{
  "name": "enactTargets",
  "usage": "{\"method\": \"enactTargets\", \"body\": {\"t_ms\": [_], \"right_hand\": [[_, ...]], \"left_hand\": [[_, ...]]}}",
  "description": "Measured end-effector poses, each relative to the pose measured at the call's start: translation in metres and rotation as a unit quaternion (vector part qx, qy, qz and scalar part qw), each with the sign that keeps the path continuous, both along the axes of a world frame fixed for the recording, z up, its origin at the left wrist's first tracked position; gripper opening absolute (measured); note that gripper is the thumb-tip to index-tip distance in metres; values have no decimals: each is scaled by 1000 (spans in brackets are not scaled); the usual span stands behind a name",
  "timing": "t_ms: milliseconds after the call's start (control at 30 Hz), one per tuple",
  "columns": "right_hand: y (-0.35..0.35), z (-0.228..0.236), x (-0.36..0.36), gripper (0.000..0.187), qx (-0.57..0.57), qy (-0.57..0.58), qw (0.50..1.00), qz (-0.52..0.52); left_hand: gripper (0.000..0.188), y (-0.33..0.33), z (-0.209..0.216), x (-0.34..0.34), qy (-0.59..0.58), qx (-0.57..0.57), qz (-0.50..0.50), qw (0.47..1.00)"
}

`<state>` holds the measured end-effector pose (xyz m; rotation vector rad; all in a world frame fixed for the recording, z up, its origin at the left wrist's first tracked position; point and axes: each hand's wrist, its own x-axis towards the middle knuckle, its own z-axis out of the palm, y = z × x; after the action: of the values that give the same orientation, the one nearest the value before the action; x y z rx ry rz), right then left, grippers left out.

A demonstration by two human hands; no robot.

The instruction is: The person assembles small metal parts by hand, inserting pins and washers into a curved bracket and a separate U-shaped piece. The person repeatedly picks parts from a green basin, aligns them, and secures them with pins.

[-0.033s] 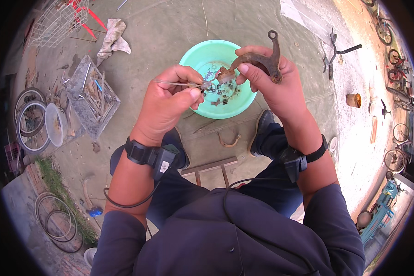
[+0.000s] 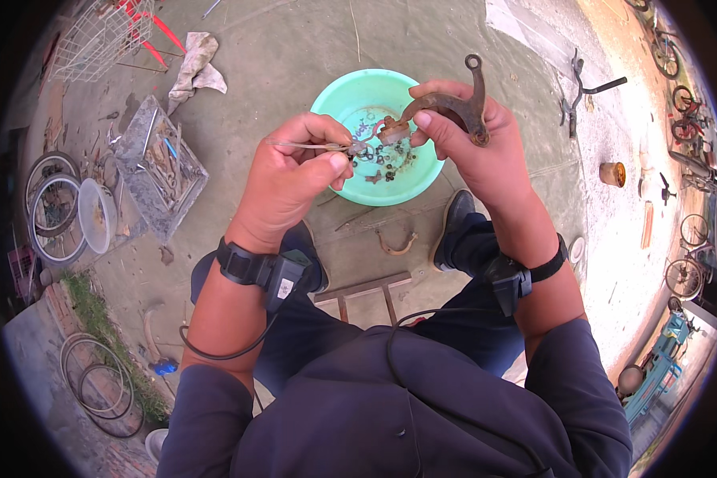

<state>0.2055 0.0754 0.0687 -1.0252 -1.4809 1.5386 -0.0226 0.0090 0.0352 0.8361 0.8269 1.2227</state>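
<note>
My right hand (image 2: 486,147) grips a rusty, curved metal arm (image 2: 476,102) with an eye at its upper end, like a bicycle brake caliper arm. A small rusty block (image 2: 393,131) sits at its left end. My left hand (image 2: 295,167) pinches a thin, pale, doubled wire or strip (image 2: 311,146) between thumb and fingers. A small greyish piece (image 2: 358,148) shows at its tip, close to the block; whether they are joined I cannot tell. Both hands are raised over a mint-green basin (image 2: 378,196), in which small dark nuts, washers and similar pieces (image 2: 388,171) lie.
A worn tray of tools (image 2: 147,147) and a rag (image 2: 195,68) lie left. Wheels (image 2: 56,231) and a white bowl (image 2: 97,215) are beyond. Handlebars (image 2: 589,89) and a rusty can (image 2: 613,174) stand right. A curved metal piece (image 2: 396,245) lies between my feet.
My right hand has shifted the rusty arm and its block very slightly to the right. My left hand stays where it was.
</note>
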Motion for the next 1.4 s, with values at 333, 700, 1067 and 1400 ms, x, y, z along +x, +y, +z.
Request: {"method": "enactTargets", "body": {"t_ms": [333,700,1067,1400], "right_hand": [[5,4,13,23,-21,11,999,26],[-4,-9,3,29,-201,133,968,67],[-4,-14,1,30,-221,119,967,50],[-3,-14,3,27,-201,107,969,95]], "left_hand": [[19,-1,1,-1,35,-14,10,999],[18,-3,5,0,47,-15,6,999],[19,-2,6,-1,72,1,-8,997],[22,-2,6,0,111,8,3,994]]}}
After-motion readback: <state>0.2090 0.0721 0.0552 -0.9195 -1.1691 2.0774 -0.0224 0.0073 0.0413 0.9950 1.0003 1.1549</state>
